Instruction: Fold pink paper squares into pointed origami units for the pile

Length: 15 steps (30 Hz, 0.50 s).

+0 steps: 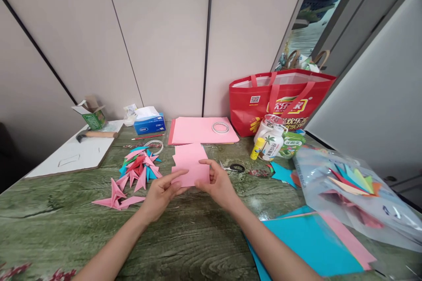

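Between my two hands is a small pink sheet of paper [191,176], raised a little above the table. My left hand [161,194] pinches its left edge between thumb and fingers. On the right side, my right hand [219,183] grips the same sheet with the thumb in front. Just behind it lie more small pink papers [189,153], partly hidden by the held sheet. Left of my hands is a heap of folded paper stars [140,164] in pink, blue and red, with a pink folded star [116,195] nearest my left hand.
Pink sheets [194,129] with a tape roll [220,127] lie at the back. Scissors [236,167], a glue stick [257,148], a white bottle [272,142] and a red bag [244,103] stand right. Blue paper [310,241] lies front right. Left: a tissue box [150,125], a hammer [99,134].
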Each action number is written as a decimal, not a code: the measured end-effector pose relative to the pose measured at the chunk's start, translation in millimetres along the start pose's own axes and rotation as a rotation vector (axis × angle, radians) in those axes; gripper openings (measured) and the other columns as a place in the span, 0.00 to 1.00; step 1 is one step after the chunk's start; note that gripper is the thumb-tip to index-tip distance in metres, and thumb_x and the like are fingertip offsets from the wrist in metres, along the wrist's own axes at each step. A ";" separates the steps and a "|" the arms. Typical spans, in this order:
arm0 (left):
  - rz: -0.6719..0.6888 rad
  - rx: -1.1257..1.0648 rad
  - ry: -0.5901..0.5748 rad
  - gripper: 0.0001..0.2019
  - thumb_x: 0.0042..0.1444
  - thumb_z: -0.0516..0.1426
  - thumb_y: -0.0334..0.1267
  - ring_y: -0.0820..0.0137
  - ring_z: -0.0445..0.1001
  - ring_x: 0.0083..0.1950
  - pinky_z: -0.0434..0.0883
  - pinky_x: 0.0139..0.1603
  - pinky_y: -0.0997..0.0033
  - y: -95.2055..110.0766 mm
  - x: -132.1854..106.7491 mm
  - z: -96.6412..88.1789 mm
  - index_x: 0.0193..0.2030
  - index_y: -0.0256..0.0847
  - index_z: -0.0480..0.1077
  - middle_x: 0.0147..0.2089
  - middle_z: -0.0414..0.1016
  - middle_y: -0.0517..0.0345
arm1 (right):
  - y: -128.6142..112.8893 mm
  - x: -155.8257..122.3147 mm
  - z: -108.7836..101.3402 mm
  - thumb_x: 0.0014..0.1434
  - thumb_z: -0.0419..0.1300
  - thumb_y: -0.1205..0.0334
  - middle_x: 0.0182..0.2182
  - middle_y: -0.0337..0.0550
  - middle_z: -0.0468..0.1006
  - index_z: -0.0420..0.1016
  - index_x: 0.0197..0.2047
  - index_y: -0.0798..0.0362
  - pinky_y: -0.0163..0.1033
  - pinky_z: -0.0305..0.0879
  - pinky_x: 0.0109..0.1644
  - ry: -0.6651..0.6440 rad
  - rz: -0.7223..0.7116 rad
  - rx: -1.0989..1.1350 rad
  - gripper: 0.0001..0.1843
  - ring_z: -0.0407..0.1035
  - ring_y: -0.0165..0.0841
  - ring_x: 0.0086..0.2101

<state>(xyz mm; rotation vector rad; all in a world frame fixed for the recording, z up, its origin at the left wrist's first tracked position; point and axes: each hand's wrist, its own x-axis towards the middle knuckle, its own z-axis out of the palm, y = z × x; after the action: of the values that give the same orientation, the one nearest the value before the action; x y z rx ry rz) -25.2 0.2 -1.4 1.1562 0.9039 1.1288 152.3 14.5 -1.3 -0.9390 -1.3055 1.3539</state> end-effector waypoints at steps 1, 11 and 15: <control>0.001 -0.035 0.002 0.16 0.46 0.59 0.37 0.62 0.71 0.45 0.67 0.50 0.57 -0.1 0.4 0.0 0.44 0.43 0.72 0.46 0.73 0.57 | 0.4 0.6 0.7 0.39 0.62 0.69 0.28 0.37 0.71 0.59 0.46 0.52 0.32 0.63 0.29 0.004 -0.013 -0.002 0.29 0.66 0.28 0.27; 0.055 -0.140 0.068 0.14 0.46 0.59 0.34 0.63 0.69 0.47 0.69 0.49 0.57 6.5 2.3 2.8 0.43 0.40 0.71 0.47 0.69 0.56 | 2.0 3.6 -3.4 0.44 0.56 0.72 0.33 0.38 0.71 0.54 0.47 0.49 0.33 0.63 0.36 -0.130 -0.092 0.106 0.26 0.68 0.27 0.32; 0.063 -0.039 0.064 0.13 0.47 0.59 0.36 0.64 0.69 0.47 0.69 0.48 0.59 1.0 4.0 1.9 0.41 0.41 0.71 0.49 0.68 0.56 | 2.5 2.1 -4.9 0.45 0.55 0.71 0.38 0.41 0.70 0.53 0.49 0.48 0.35 0.63 0.39 -0.161 -0.127 0.110 0.28 0.68 0.29 0.34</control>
<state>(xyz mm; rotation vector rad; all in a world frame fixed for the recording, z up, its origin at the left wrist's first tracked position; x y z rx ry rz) -22.7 3.7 0.0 1.1286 0.8963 1.2357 156.3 17.8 -4.1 -0.6722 -1.3720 1.4101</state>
